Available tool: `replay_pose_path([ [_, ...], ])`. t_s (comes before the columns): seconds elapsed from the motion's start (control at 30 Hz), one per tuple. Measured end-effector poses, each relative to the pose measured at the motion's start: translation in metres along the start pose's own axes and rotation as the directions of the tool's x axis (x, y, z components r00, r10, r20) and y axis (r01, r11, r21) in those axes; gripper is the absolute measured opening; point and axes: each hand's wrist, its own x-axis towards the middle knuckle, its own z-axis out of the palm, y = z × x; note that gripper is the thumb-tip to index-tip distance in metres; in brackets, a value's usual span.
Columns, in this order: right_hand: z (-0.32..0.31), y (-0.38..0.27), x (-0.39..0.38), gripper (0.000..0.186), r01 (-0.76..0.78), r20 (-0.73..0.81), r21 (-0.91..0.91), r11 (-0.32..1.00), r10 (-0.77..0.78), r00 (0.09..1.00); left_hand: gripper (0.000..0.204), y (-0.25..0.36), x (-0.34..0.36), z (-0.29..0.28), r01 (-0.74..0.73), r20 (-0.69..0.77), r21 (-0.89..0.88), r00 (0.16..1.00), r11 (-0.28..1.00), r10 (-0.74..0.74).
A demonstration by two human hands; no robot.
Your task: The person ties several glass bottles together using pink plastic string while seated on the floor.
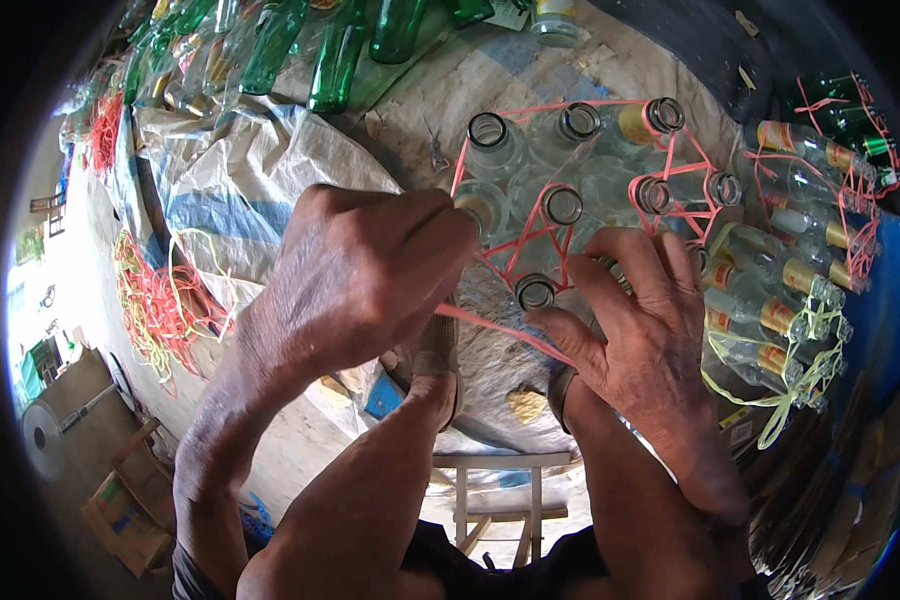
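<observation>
From where I stand, I count seven clear bottles [525,180] with their mouths in plain sight, bunched upper centre and laced with pink cord [502,332]; others hide under the hands. The left hand [370,255], one of two, is curled tight at their left edge; the right hand [645,310] arches over the near ones, thumb apart. I can't tell what either grips. Two cord tangles [165,305] lie at left.

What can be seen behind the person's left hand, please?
A white-and-blue sack and a clear bottle show partly past the left hand; what it covers cannot be seen.
</observation>
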Motion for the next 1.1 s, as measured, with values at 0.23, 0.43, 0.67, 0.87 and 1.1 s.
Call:
replay_pose_path([
  [0.23, 0.006, -0.002, -0.001, 0.041, 0.0, -0.002, 0.013, 1.0, 0.0, 1.0, 0.019, -0.02, 0.019, -0.008, -0.093, 0.064, 0.066, 0.994, 0.993, 0.089],
  [0.43, -0.001, -0.004, -0.001, 0.036, -0.006, 0.052, -0.032, 0.999, 0.008, 0.999, 0.013, -0.026, 0.035, -0.008, -0.149, 0.069, 0.049, 0.987, 0.988, 0.146],
  [0.67, -0.001, -0.008, -0.001, 0.032, -0.019, 0.064, -0.015, 1.0, 0.02, 0.998, 0.007, -0.057, 0.042, 0.006, -0.121, 0.133, -0.102, 0.982, 0.987, 0.134],
  [0.87, -0.002, -0.007, -0.002, 0.03, 0.0, 0.044, -0.013, 1.0, 0.0, 0.999, 0.01, -0.064, 0.03, 0.021, -0.034, 0.024, -0.208, 0.999, 0.978, 0.04],
  [1.1, 0.004, 0.005, -0.007, 0.028, 0.051, 0.01, -0.025, 0.998, -0.051, 0.999, 0.018, -0.05, 0.009, 0.033, 0.477, 0.164, -0.491, 0.873, 0.729, -0.46],
])
